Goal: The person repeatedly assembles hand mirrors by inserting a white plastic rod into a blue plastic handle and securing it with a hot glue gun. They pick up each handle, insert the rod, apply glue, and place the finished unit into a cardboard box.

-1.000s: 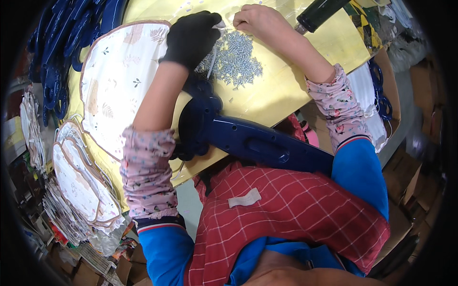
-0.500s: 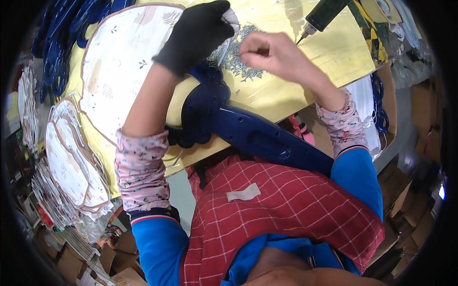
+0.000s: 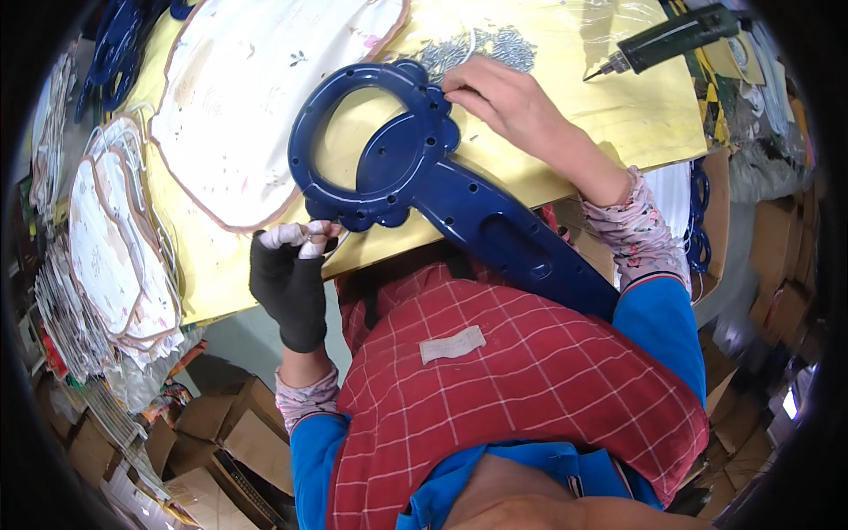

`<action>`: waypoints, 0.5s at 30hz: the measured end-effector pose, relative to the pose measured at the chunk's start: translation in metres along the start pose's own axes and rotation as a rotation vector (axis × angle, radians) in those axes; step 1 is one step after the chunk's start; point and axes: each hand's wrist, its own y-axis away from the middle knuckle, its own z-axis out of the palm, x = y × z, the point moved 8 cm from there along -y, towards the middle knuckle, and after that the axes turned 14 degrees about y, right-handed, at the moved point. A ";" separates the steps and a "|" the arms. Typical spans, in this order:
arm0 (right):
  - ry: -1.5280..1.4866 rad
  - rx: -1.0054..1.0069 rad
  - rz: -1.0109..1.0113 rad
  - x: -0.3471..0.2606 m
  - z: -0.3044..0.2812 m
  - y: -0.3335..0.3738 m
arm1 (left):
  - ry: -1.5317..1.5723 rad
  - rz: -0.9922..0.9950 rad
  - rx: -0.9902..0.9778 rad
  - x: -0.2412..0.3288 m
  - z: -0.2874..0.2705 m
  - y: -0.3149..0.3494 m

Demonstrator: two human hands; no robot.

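A dark blue plastic frame (image 3: 301,150) with a round ring, scalloped lobes, small holes and a long broad arm rests on the table and reaches toward my lap. My left hand (image 3: 290,283), in a black fingerless glove with white-wrapped fingers, is pinched closed at the ring's near left edge, beside a thin white cord (image 3: 338,243). My bare right hand (image 3: 508,99) has its fingertips pressed together against the lobes at the ring's right side. What either pinch holds is too small to make out. Just beyond the ring lies a pile of small grey screws (image 3: 512,49).
A dark green power screwdriver (image 3: 676,40) points its bit left at the table's far right. White printed fabric (image 3: 230,115) with brown edging covers the left of the yellow tabletop (image 3: 601,115). Stacked fabric pieces (image 3: 110,238) and more blue frames (image 3: 124,62) are farther left; cardboard boxes (image 3: 256,433) stand below.
My left hand has come from near the screws to the ring's near left edge. My right hand now touches the lobes. The ring has shifted up the view and shows fully.
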 end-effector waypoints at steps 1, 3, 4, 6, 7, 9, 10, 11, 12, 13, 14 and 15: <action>0.051 0.005 -0.048 -0.003 -0.001 0.000 | 0.017 0.034 -0.008 -0.002 -0.005 0.009; 0.138 0.019 -0.173 -0.011 -0.006 0.001 | -0.113 0.119 -0.055 -0.006 -0.008 0.020; 0.271 0.088 -0.211 -0.013 -0.015 0.001 | -0.226 0.173 -0.095 -0.006 -0.007 0.023; 0.176 0.248 -0.051 0.001 -0.042 0.001 | -0.596 0.338 -0.153 -0.003 0.000 0.026; 0.105 0.284 0.070 0.010 -0.054 0.005 | -0.736 0.426 -0.195 -0.002 0.007 0.027; 0.151 0.334 0.081 0.013 -0.076 0.010 | -0.871 0.563 -0.244 0.000 0.018 0.026; 0.138 0.372 0.057 0.013 -0.085 0.011 | -0.885 0.611 -0.247 0.001 0.021 0.026; 0.119 0.382 0.140 0.020 -0.092 0.016 | -0.906 0.633 -0.247 0.000 0.023 0.025; 0.120 0.417 0.136 0.022 -0.098 0.019 | -0.941 0.660 -0.259 -0.001 0.026 0.024; 0.124 0.452 0.131 0.025 -0.104 0.023 | -0.975 0.685 -0.273 -0.003 0.028 0.024; 0.124 0.466 0.121 0.029 -0.109 0.026 | -1.008 0.689 -0.274 -0.004 0.027 0.023; 0.204 0.542 0.143 0.035 -0.117 0.031 | -1.056 0.720 -0.326 -0.006 0.030 0.025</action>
